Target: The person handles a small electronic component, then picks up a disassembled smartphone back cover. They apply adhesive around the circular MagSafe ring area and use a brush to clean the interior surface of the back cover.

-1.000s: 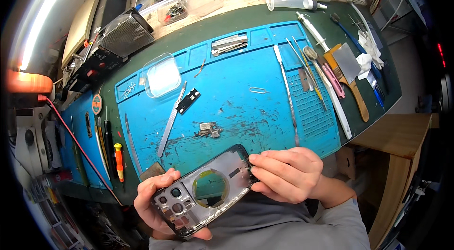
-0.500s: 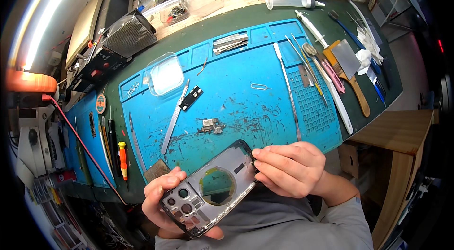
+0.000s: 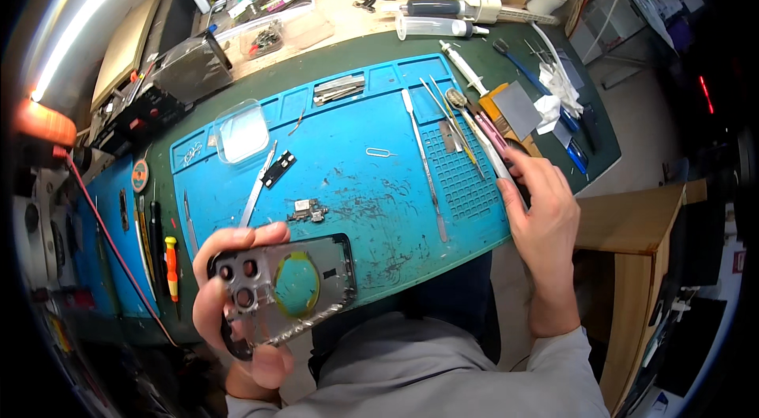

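My left hand is closed around the camera end of a phone frame, holding it tilted above the mat's front edge. The frame has a dark rim, several round lens openings, a metallic edge strip and a round window with a yellowish border. Over at the right, my right hand is at the tools, its thumb and index finger apart. The thumb lies over a white-handled brush, and the fingers cover the handle of a flat brush. Whether they touch these handles is hard to tell.
The blue work mat holds a small metal phone part, a black part, a metal blade tool, a clear box and a looped wire pin. Screwdrivers lie left. Syringes lie at the back.
My right hand has let go of the phone frame and moved right to the brushes. My left hand has carried the frame leftward and turned it flatter. The whole view has shifted.
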Motion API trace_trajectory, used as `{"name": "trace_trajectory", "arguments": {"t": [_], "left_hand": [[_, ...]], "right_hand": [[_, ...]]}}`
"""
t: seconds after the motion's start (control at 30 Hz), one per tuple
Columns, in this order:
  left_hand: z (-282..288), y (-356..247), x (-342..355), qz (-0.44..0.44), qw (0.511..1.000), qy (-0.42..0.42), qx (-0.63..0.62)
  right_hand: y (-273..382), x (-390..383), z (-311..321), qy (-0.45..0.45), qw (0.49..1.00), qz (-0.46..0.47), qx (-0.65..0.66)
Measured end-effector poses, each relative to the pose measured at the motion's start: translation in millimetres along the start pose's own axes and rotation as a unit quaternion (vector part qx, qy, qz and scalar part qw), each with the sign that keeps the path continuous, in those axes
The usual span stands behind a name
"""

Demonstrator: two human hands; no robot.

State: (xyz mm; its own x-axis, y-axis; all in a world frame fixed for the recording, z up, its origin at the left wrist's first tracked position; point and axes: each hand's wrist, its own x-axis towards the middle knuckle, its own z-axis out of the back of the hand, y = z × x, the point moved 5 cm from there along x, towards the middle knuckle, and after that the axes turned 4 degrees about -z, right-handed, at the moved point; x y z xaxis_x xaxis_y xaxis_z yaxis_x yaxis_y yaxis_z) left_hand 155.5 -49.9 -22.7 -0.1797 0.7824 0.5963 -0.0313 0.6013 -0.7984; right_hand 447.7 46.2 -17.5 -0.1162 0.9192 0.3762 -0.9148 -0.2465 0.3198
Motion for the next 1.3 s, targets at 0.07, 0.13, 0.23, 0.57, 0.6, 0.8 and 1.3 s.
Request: {"name": "trace_trajectory", "arguments": {"t": [0.07, 0.13, 0.23, 0.57, 0.6, 0.8, 1.3], "left_hand": [[-4, 3, 8, 0.008, 0.999, 0.031, -0.035], [-12, 7, 22, 0.006, 0.995, 0.072, -0.076], [-18, 12, 28, -0.001, 0.991, 0.086, -0.097], [-23, 19, 29, -0.082, 0.992, 0.091, -0.010], [-23, 18, 30, -0.081, 0.992, 0.101, -0.006], [-22, 23, 27, -0.034, 0.996, 0.029, -0.074], [-15, 27, 25, 0.012, 0.992, 0.025, -0.119]], "right_hand": [[-12, -4, -4, 0.027, 0.999, -0.014, 0.012], [-17, -9, -2, 0.015, 1.000, -0.022, 0.001], [-14, -16, 11, -0.010, 0.996, -0.052, 0.069], [27, -48, 14, 0.147, 0.955, 0.202, 0.162], [29, -48, 14, 0.152, 0.950, 0.212, 0.173], [41, -49, 4, 0.180, 0.937, 0.237, 0.182], [25, -29, 20, 0.117, 0.947, 0.175, 0.243]]}}
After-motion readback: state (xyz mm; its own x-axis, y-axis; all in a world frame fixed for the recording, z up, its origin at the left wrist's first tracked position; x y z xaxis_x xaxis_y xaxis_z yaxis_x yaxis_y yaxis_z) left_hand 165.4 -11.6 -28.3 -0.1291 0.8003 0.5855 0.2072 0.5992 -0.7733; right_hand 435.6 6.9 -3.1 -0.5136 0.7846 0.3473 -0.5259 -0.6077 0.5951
